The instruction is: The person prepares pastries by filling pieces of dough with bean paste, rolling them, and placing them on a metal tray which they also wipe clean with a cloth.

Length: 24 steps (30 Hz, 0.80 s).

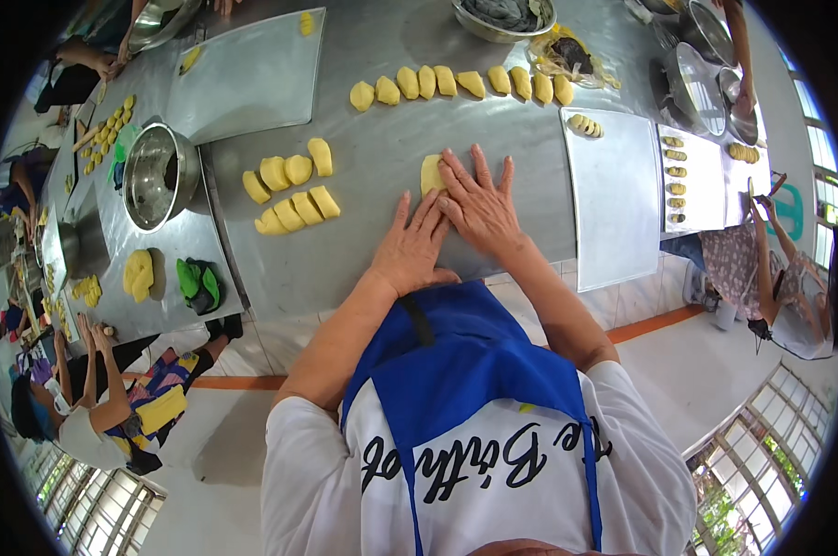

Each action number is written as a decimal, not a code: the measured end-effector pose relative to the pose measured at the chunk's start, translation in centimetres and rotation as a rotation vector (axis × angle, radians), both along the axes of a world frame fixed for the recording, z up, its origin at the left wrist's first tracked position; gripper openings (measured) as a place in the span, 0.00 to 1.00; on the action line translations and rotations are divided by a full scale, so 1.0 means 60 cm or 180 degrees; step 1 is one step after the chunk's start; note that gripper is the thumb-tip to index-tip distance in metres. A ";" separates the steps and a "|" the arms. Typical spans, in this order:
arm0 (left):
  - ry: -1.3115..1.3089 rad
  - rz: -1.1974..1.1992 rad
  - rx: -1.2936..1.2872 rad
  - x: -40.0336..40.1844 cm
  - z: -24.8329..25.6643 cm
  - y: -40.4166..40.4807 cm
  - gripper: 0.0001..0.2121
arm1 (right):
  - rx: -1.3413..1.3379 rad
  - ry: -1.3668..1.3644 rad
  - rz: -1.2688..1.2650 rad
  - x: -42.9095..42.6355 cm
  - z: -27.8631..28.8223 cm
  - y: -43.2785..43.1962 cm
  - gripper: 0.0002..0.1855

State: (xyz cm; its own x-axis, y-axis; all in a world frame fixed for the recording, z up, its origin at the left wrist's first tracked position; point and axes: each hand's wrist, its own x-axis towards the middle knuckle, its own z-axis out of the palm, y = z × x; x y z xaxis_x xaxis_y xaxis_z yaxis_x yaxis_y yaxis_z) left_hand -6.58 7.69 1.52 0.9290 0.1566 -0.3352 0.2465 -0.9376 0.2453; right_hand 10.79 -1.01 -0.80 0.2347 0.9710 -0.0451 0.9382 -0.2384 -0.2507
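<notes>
A flattened piece of yellow dough (431, 174) lies on the steel table (363, 257) in front of me. My right hand (485, 205) rests palm down with its fingers spread, covering the dough's right edge. Close beside it, my left hand (412, 243) is also palm down, its fingertips near the dough's lower edge and overlapped by my right fingers. Whether the left fingertips touch the dough is hidden. To the left, cut dough pieces (298, 170) form two short rows. Farther back, a long row of dough pieces (426, 82) crosses the table.
A metal tray (614, 208) on the right holds one scored roll (586, 126). Another tray (252, 83) lies at back left, near a steel bowl (186, 174). Dark filling in a plastic bag (573, 55) sits behind the long row. Other people work on both sides.
</notes>
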 end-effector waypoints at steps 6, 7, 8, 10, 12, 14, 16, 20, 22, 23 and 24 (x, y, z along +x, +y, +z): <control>-0.0564 0.0197 -0.0035 -0.005 -0.034 -0.015 0.54 | 0.0035 -0.0224 -0.0129 -0.008 0.012 0.004 0.35; -0.0638 0.0374 -0.0157 -0.004 -0.037 -0.015 0.54 | -0.0138 0.0078 -0.0141 -0.013 -0.004 -0.004 0.36; -0.0697 0.0588 -0.0271 -0.002 -0.037 -0.008 0.54 | -0.0295 0.0397 -0.0111 -0.012 -0.012 0.000 0.36; -0.0706 0.0465 -0.0319 -0.007 -0.029 -0.002 0.54 | -0.0346 0.0330 -0.0192 -0.015 -0.007 0.001 0.37; -0.0654 0.0432 -0.0354 -0.011 -0.023 0.007 0.54 | -0.0405 0.0323 -0.0183 -0.016 -0.001 0.006 0.37; -0.0475 0.0250 -0.0415 -0.014 -0.024 0.018 0.52 | -0.0255 0.0555 -0.0395 -0.016 -0.006 -0.002 0.36; -0.0572 0.0188 -0.0496 -0.015 -0.019 0.033 0.51 | 0.0047 0.0497 -0.0624 -0.013 -0.015 -0.014 0.36; -0.1062 0.0481 -0.0016 -0.019 -0.045 0.051 0.50 | -0.0035 -0.0135 -0.0429 -0.039 -0.002 -0.013 0.36; -0.0781 0.0468 -0.0079 -0.012 -0.044 0.047 0.50 | -0.0131 -0.0040 -0.0381 -0.043 -0.015 -0.016 0.37; -0.0498 0.0459 -0.0105 -0.009 -0.039 0.045 0.51 | -0.0195 0.0062 -0.0321 -0.045 -0.021 -0.017 0.37; -0.0501 0.0461 -0.0109 -0.009 -0.036 0.048 0.51 | -0.0201 0.0097 -0.0301 -0.046 -0.016 -0.011 0.38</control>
State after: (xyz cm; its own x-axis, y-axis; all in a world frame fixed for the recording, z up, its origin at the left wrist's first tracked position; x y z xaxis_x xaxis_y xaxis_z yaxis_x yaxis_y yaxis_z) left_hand -7.10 10.55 -0.62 0.9389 0.2833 -0.1953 0.3343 -0.8856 0.3224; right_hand 8.01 -1.66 -1.77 0.3228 0.9396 -0.1139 0.9029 -0.3418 -0.2605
